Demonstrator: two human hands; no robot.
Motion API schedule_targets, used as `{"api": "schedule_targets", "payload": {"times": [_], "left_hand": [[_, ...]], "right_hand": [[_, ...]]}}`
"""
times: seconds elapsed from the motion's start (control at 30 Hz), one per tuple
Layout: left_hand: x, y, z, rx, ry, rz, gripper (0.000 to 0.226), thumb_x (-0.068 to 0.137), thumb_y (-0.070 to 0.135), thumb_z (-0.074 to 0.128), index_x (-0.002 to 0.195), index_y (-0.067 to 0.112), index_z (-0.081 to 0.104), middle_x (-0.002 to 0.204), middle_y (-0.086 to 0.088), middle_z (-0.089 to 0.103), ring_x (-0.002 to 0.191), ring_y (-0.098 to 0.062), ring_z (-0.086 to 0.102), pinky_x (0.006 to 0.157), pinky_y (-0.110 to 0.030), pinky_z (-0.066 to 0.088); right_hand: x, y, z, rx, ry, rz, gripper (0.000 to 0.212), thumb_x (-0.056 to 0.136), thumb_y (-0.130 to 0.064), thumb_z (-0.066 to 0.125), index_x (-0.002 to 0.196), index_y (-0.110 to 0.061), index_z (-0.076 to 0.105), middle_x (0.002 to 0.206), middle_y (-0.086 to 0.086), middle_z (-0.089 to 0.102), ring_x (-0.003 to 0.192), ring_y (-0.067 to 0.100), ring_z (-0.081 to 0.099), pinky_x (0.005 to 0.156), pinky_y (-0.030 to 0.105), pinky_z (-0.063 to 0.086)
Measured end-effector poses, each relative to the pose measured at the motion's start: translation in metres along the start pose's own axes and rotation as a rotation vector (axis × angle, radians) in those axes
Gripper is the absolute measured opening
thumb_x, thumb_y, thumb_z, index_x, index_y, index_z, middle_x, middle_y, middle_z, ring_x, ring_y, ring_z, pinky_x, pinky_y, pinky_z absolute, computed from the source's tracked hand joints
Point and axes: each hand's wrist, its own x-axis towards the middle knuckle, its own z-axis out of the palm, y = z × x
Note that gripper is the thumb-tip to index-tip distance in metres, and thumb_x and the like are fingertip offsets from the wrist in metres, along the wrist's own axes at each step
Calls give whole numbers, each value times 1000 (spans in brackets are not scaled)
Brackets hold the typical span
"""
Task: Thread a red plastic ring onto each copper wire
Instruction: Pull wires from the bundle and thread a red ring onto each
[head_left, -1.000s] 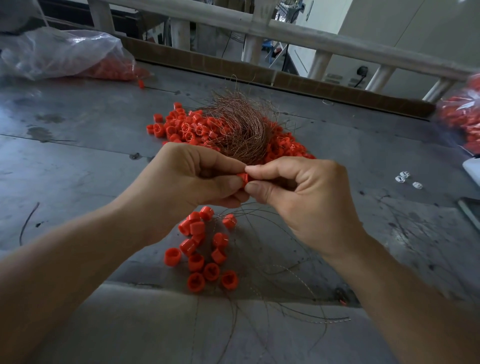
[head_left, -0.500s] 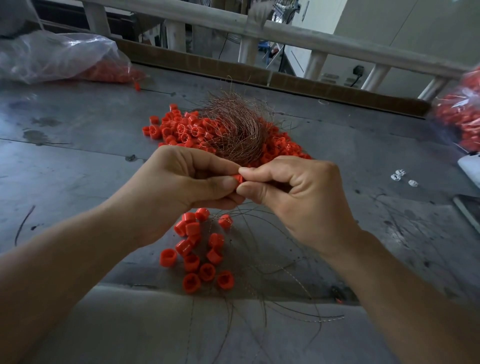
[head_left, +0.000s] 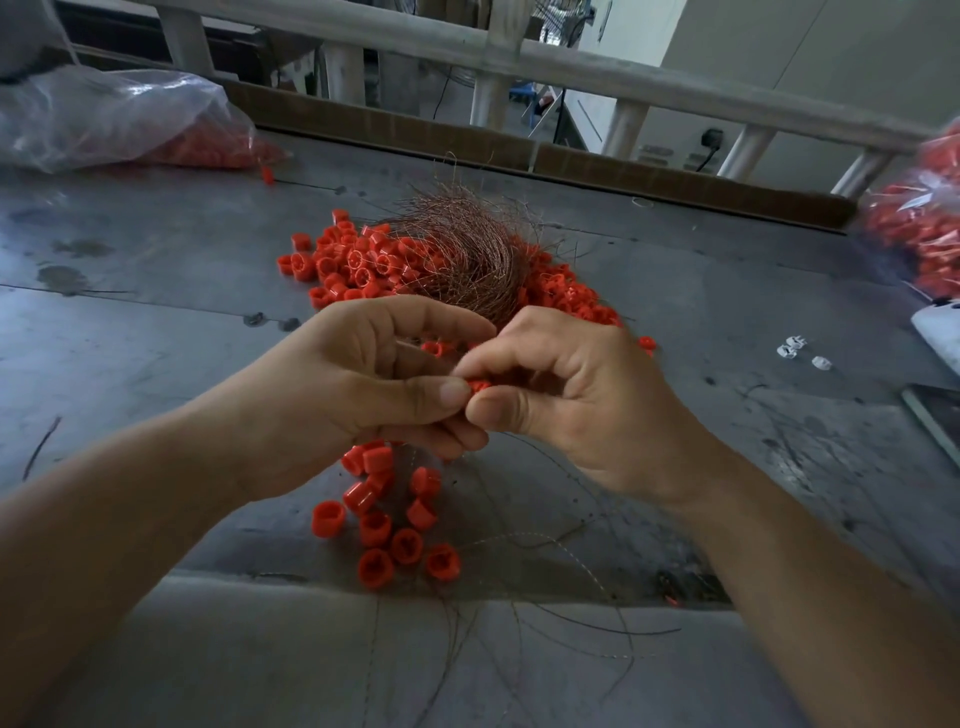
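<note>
Above the table's (head_left: 156, 338) middle, the left hand (head_left: 358, 395) and right hand (head_left: 566, 395) together pinch one red plastic ring (head_left: 479, 385). Copper wires (head_left: 467, 254) lie heaped toward the far edge. No writing is legible.

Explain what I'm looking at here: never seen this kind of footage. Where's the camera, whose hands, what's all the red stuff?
There is no machine here. One wide-angle camera sits on a person's head and looks forward and down, so the two bare forearms reach in from the bottom of the picture. The left hand and right hand meet in the middle and pinch one red ring between their fingers; any wire passing through it is too thin to make out. On the grey metal table lie a far pile of red rings with a bundle of copper wire on it, and a near cluster of rings with loose wires trailing toward the viewer. Plastic bags of rings sit at both far corners.
</note>
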Motion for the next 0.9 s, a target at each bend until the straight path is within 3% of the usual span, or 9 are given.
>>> {"api": "schedule_targets", "payload": {"times": [0.17,0.37,0.57,0.73,0.8,0.9], "left_hand": [[-2,0,4,69,8,22,64,57,38,82,115,23,60,85,-18,71,76,-27,70,64,-27,56],[-3,-2,10,116,53,76,75,56,35,83,122,26,49,81,-20,70,73,-28,70,61,-28,56],[-8,2,15,40,56,100,68,58,29,81,121,31,54,76,-20,70,68,-28,70,57,-26,55],[-5,2,17,50,118,50,66,55,20,74,118,28,53,72,-19,69,65,-29,70,55,-26,54],[-6,5,16,24,115,32,68,53,16,82,115,25,56,74,-21,69,65,-29,70,54,-26,54],[-6,6,12,-38,90,19,60,53,27,86,109,19,63,74,-19,69,62,-29,69,50,-25,54]], "right_hand": [[0,2,7,-162,13,-15,14,81,-24,58,86,-12,63,77,-17,44,70,-6,45,67,6,35],[-2,0,13,-186,7,-8,12,84,-18,55,85,-7,60,77,-15,43,70,-3,43,65,11,37],[-3,-6,15,-164,51,-21,13,82,-18,56,83,-7,61,80,-6,50,72,3,48,65,14,40],[-3,-3,14,-126,21,-5,3,83,-20,56,82,-19,54,78,-16,45,71,-5,46,66,9,37],[-3,-3,13,-78,29,-1,4,82,-23,58,83,-22,54,77,-17,45,71,-6,46,66,8,36],[-3,-4,13,25,56,4,9,75,-26,64,82,-22,62,75,-11,51,69,-1,50,64,12,40]]}}
